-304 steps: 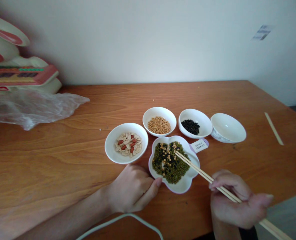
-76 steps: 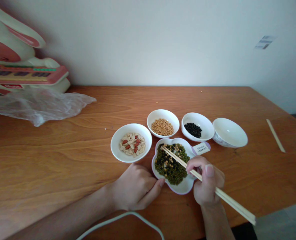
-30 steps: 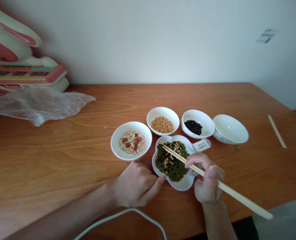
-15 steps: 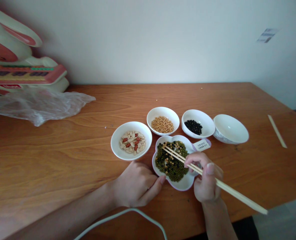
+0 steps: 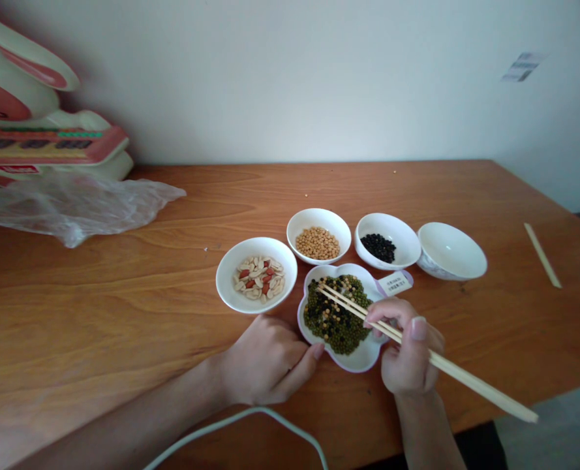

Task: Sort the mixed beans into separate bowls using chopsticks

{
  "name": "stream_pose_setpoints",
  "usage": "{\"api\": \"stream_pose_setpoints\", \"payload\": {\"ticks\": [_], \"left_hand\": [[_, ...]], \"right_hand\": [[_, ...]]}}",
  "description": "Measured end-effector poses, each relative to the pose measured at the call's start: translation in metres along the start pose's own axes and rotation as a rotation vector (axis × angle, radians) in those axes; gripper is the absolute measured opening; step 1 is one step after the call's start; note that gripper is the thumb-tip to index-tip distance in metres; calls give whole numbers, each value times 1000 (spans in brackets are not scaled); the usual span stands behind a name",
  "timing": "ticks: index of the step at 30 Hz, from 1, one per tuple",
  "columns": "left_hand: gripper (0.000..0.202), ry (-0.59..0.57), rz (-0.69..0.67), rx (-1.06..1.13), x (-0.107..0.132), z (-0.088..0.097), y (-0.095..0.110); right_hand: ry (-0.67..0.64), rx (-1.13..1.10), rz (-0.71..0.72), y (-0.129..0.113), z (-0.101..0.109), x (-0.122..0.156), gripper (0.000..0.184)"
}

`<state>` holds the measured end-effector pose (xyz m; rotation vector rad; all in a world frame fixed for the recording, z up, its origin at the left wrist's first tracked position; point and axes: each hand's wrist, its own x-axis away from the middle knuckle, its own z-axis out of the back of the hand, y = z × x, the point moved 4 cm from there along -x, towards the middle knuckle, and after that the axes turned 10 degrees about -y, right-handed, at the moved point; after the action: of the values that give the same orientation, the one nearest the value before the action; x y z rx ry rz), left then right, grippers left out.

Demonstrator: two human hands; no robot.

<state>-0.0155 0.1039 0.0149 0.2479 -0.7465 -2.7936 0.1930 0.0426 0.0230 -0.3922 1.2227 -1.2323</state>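
A white flower-shaped dish (image 5: 368, 358) with a lilac rim and a labelled handle holds green mung beans (image 5: 346, 336) mixed with black and yellow beans. My right hand (image 5: 412, 349) is closed around a pair of wooden chopsticks (image 5: 480, 386), whose tips rest among the beans at the dish's upper left. Whether a bean is between the tips is too small to tell. With fingers curled, my left hand (image 5: 270, 362) lies on the table and its thumb touches the dish's lower-left rim; the grip of its other fingers is hidden.
Behind the dish stand a bowl of peanuts (image 5: 227, 287), a bowl of soybeans (image 5: 295, 225), a bowl of black beans (image 5: 402, 238) and an empty bowl (image 5: 458, 251). A wooden stick (image 5: 543, 255) lies right. A plastic bag (image 5: 98, 209), a rabbit toy (image 5: 89, 143) and a cable (image 5: 211, 427) are left.
My right hand has shifted slightly right, and the rear ends of the chopsticks have swung a little right. The tips stay in the beans. My left hand holds its place.
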Motion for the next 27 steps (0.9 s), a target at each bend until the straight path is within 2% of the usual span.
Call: {"api": "stream_pose_setpoints", "payload": {"ticks": [5,12,16,20,22,24,27], "left_hand": [[51,-9,7,5,0,-2,-1],[51,-20,19,19,0,-2,-1],[52,-24,23,17,0,-2,-1],[51,-23,12,23,0,-2,-1],[51,-9,6,24,0,-2,-2],[50,3,6,20,0,-2,-2],[50,2,10,22,1,-3,-2]], "right_hand": [[72,-52,18,0,1,1,55],[237,-110,39,-2,7,-2,65],[287,-49,114,-12,15,-20,64],[310,134,303,-37,23,-46,64],[326,115,381,-46,23,-56,63],[375,48,420,-47,21,-61,62],[330,22,356,-32,11,-62,57]]}}
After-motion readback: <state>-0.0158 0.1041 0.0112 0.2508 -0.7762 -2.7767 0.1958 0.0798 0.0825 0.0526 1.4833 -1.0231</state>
